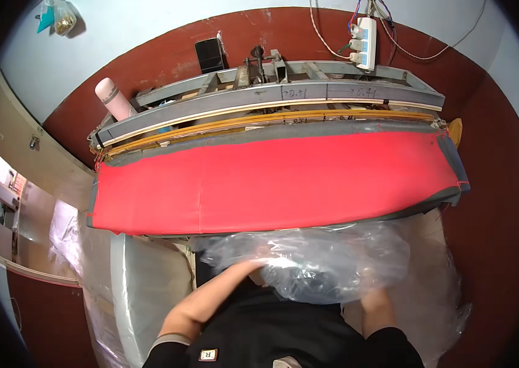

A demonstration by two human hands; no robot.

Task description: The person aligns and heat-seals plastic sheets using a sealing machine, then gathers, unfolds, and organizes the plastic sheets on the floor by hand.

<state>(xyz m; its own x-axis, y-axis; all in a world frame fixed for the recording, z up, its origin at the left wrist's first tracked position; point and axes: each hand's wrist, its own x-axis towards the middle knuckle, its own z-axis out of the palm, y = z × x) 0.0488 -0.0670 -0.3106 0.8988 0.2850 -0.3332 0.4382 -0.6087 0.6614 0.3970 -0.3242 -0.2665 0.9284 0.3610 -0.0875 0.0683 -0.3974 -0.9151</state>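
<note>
A clear plastic bag bulges just below the front edge of a red-covered work table. Something dark shows through the plastic. My left hand reaches in under the bag's left side, and its fingers are hidden by the film. My right hand presses against the bag's lower right side and is partly covered by it. Both forearms come up from my black clothing at the bottom of the view.
Behind the red top runs a grey metal frame with wooden strips and a small machine. A pink bottle stands at its left end, and a white power strip hangs on the wall. More plastic sheeting lies at right, a grey panel at left.
</note>
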